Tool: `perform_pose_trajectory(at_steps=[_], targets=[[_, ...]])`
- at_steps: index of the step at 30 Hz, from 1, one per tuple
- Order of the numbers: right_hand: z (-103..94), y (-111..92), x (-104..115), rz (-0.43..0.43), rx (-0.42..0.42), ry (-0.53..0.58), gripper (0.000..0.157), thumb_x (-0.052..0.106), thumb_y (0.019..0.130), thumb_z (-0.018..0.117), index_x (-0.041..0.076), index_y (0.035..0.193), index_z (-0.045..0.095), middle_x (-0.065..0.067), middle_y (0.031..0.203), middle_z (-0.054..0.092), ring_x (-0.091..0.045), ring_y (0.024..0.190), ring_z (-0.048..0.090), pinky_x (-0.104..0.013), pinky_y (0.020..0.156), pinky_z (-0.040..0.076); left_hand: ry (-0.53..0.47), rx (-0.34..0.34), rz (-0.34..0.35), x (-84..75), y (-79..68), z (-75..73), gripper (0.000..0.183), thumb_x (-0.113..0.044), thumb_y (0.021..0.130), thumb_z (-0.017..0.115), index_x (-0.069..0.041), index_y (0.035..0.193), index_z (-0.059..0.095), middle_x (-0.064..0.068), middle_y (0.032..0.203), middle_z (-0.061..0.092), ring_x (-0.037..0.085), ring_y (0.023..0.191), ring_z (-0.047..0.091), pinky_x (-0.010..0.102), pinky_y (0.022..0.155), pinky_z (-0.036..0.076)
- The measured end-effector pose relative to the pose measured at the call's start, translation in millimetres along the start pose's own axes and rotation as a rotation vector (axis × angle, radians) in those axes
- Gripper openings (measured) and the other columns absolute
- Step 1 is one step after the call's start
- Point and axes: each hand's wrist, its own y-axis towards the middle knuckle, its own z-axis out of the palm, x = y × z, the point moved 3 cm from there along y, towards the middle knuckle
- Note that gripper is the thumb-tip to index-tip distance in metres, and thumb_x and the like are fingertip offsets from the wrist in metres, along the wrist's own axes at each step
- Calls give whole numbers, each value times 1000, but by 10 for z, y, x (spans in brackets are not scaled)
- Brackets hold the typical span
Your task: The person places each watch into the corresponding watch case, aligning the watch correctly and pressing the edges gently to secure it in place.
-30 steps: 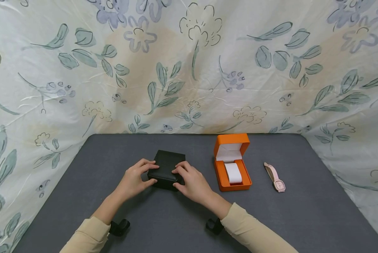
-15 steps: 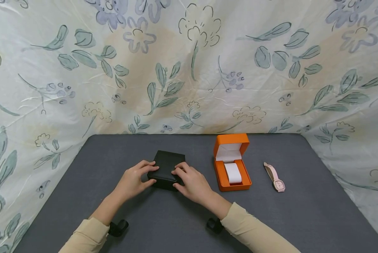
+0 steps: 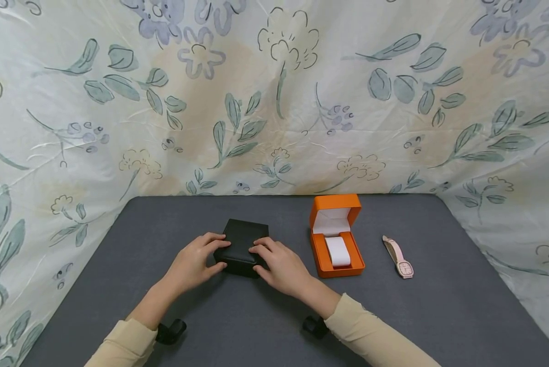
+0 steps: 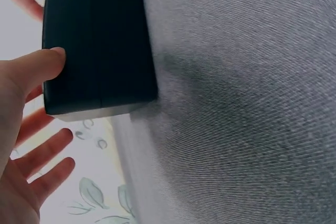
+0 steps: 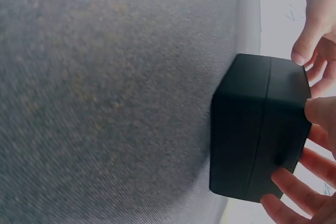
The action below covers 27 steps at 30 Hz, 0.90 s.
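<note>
Head view: left hand (image 3: 190, 262) and right hand (image 3: 283, 266) pinch black box (image 3: 244, 238), lower centre, thumbs part-spread from fingers; open orange box (image 3: 340, 273), pink watch (image 3: 398, 255) at right.

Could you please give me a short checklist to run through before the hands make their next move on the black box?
1. Left hand placed on the black box: ok, thumb and fingers touch its left side.
2. Right hand placed: ok, thumb and fingers touch the right side.
3. Black box closed: ok, its seam shows no gap.
4. Contents of the black box known: cannot tell, the inside is hidden.
5. Watch out of the way: ok, it lies beyond the orange box, apart from both hands.
</note>
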Motion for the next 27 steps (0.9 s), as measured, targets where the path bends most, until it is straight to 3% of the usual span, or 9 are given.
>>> perform_pose_trajectory(at_steps=[7,13,27], targets=[[-55,-37,-4,-7,28,-6,36,28,86,64,20,121,58,0,124,54,-18,105,57,-34,86,49,-20,57,-35,-12,9,-21,48,-25,72,78,-14,116,63,7,121,55,27,109,54,45,85,47],[-112,-88,-26,-33,-25,0,30,27,86,65,21,115,61,4,117,57,-12,101,56,-29,86,48,-51,69,-53,-23,48,-46,43,-25,74,77,-14,113,64,8,120,56,28,110,52,47,89,44],[-464,-292,-228,-92,-193,62,23,17,81,71,19,103,65,9,102,62,-8,92,57,-25,77,49,-106,-61,-25,-233,277,-73,31,-20,76,76,-14,105,67,0,111,61,20,104,56,39,86,48]])
